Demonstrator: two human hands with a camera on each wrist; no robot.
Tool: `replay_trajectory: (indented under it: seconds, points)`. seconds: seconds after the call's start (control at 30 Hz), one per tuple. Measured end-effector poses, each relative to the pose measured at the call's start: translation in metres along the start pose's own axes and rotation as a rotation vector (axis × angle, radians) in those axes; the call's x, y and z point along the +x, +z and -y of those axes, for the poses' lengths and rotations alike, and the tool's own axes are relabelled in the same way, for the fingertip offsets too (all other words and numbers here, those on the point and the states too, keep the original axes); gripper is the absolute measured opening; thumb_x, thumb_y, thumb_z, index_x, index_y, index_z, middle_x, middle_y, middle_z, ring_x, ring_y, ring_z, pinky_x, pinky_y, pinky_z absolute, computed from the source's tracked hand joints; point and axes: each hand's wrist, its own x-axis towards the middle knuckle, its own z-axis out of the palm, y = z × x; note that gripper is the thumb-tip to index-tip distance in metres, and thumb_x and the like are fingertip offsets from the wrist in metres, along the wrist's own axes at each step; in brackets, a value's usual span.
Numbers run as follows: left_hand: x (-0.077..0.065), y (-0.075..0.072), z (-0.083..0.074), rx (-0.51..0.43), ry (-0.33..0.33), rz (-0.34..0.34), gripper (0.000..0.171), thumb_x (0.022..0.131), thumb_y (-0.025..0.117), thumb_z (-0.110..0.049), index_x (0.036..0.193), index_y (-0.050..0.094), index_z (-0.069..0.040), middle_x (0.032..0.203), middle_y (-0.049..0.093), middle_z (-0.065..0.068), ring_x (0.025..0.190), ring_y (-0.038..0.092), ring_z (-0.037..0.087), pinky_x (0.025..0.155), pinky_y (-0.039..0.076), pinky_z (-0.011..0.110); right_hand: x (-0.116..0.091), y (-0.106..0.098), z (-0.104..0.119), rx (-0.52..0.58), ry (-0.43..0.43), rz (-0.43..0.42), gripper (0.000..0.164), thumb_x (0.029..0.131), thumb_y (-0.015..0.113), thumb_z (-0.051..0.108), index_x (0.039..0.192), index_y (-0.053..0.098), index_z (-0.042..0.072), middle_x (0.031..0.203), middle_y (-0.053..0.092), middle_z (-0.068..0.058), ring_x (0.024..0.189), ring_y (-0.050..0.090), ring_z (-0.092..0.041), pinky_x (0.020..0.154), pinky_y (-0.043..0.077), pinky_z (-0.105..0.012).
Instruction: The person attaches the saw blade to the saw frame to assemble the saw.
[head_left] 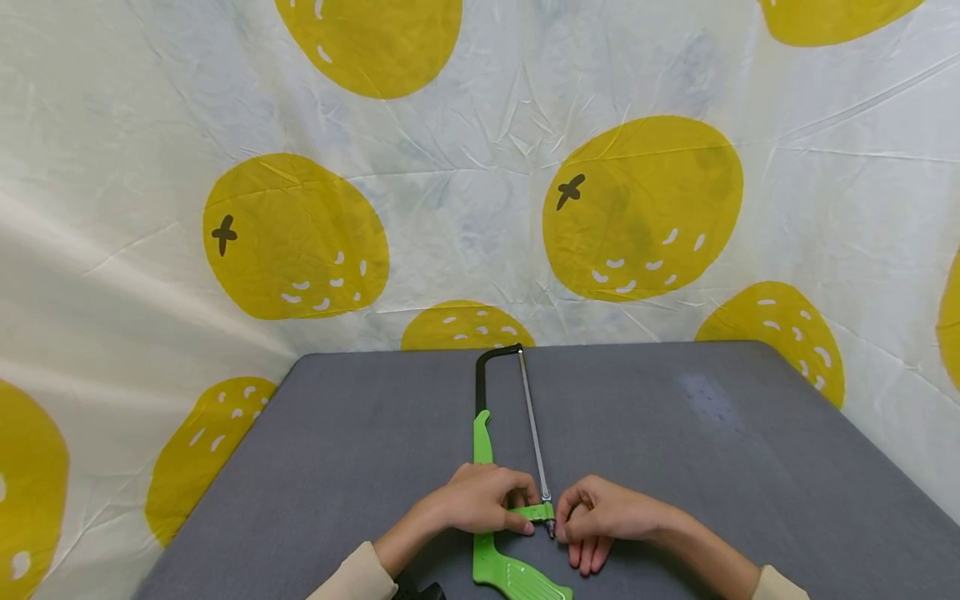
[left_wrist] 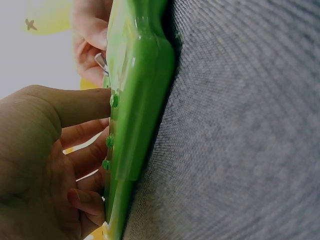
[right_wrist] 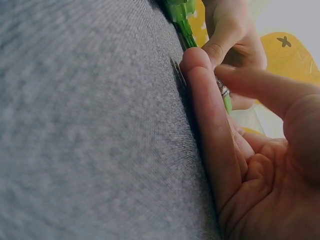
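The saw [head_left: 482, 440] lies on its side on the grey table [head_left: 337, 433], in the middle, its green handle [head_left: 525, 578] nearest the person and its black bow [head_left: 481, 387] reaching toward the back edge. The blade [head_left: 532, 417], silvery and thin, runs along the saw's right side, from the far tip of the bow down to a short green crosspiece [head_left: 537, 512].

The left hand [head_left: 480, 498] reaches across the green frame and grips the crosspiece, thumb on its near side and fingers on the far side. The left wrist view shows its thumb touching the green edge, beside a row of small green studs.

The right hand [head_left: 611, 508] pinches the small metal nut [head_left: 551, 527] at the near end of the blade, just past the crosspiece; its other fingers hang below, close to the table. In the right wrist view the fingers partly hide the nut.

Beige sleeves [head_left: 360, 575] cover both forearms at the bottom of the head view. Behind the table and down its left side hangs a white cloth [head_left: 465, 225] printed with large yellow fruit, creased in places
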Motion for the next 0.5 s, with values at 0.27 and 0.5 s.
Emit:
replay_trajectory:
  seconds: [0.27, 0.5]
  points:
    - [0.0004, -0.0001, 0.0001, -0.002, 0.003, 0.002, 0.017, 0.090, 0.079, -0.043, 0.103, 0.071, -0.036, 0.083, 0.067, -0.026, 0.069, 0.055, -0.009, 0.063, 0.041, 0.020, 0.0004, -0.0004, 0.0021, -0.016, 0.028, -0.016, 0.026, 0.101, 0.062, 0.018, 0.103, 0.068, -0.007, 0.070, 0.073, -0.001, 0.058, 0.071, -0.005, 0.053, 0.057, -0.024]
    - [-0.0001, -0.0002, -0.0003, -0.002, -0.002, -0.001, 0.016, 0.089, 0.079, -0.043, 0.102, 0.071, -0.036, 0.082, 0.066, -0.026, 0.068, 0.055, -0.009, 0.063, 0.041, 0.021, 0.0003, 0.0005, 0.0024, -0.004, 0.037, -0.020, 0.025, 0.102, 0.061, 0.017, 0.102, 0.068, -0.007, 0.071, 0.073, -0.002, 0.058, 0.071, -0.005, 0.053, 0.057, -0.024]
